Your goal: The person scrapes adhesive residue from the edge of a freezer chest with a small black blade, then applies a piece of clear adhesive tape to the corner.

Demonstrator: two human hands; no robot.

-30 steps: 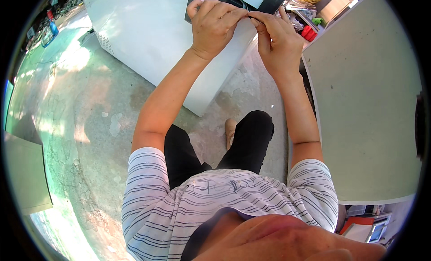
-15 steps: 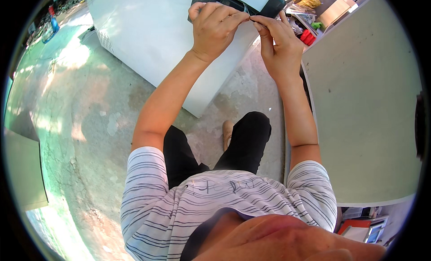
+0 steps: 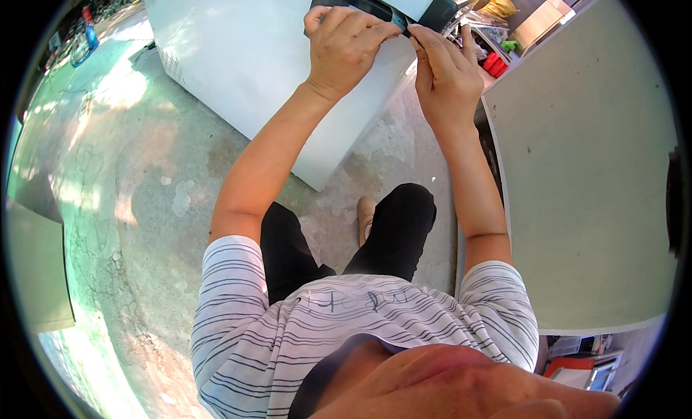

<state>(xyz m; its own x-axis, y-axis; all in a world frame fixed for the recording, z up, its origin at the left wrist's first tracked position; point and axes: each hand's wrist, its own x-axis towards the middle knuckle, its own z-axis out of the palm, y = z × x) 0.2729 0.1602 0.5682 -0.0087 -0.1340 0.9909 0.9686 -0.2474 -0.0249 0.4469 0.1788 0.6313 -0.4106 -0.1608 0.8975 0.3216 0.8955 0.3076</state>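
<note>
Left hand (image 3: pixel 342 47) and right hand (image 3: pixel 448 76), grips I can't tell, partly block the black device (image 3: pixel 438 14) on the white cabinet (image 3: pixel 238 65); red object (image 3: pixel 494 64) right of it, lettered shirt (image 3: pixel 404 314) nearer.

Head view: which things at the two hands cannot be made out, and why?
In the head view:
- Black and pale-blue device: cut off by the upper edge.
- Left hand: its back hides the palm.
- Dark piece at the right hand: too small to identify.

White cabinet (image 3: pixel 231 65): smooth, glossy; black casing (image 3: pixel 437 14): probably plastic; floor (image 3: pixel 162 224): rough concrete; shirt (image 3: pixel 346 318): cloth.
</note>
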